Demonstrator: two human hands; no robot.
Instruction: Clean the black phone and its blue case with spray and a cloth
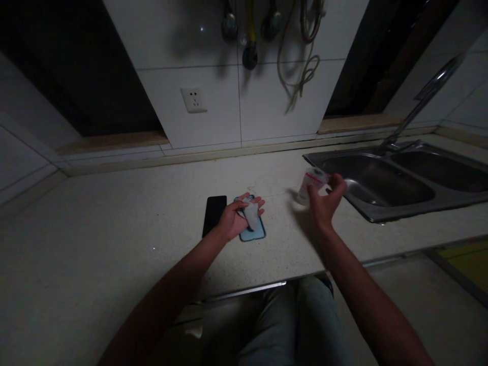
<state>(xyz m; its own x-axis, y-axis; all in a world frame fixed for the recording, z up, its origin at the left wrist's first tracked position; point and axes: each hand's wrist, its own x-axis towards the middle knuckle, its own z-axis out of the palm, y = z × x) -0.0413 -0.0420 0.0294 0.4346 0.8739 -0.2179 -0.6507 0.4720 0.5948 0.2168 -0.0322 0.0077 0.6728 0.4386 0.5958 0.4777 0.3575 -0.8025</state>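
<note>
My left hand [233,219] is turned palm up with a crumpled pale grey-white wipe [250,214] under its thumb. Just below that hand, a light blue phone case [256,234] lies on the counter, partly hidden by the fingers and the wipe. Beside it, to the left, a black phone [212,211] lies flat with its dark screen up. My right hand [325,206] has thumb and fingers curled at a clear plastic container [306,189] with a pink band near its top. What is inside the container is too dim to make out.
A double steel sink [375,208] with a tall tap [423,99] is set into the pale counter [114,229] at right. On the tiled wall behind are a power socket [193,100], valves and a hanging looped cord [307,76]. The counter's front edge runs close to my legs.
</note>
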